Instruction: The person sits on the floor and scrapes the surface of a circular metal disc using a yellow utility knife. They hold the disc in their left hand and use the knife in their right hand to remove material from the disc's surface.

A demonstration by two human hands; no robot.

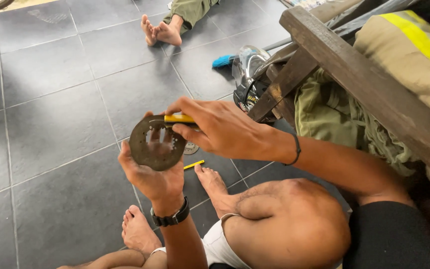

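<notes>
Head view: left hand (150, 172) is gripping a toothed metal ring (156, 143). Right hand (220, 128) is pinching a yellow-handled tool (179, 118) against the ring's upper edge.

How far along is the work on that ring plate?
Done: hard to judge; the ring plate looks dull and brownish all over. In hand: left hand holds the plate up, right hand presses a yellow tool to its upper rim. Left: a yellow stick and a small round part lie untouched on the floor.
</notes>
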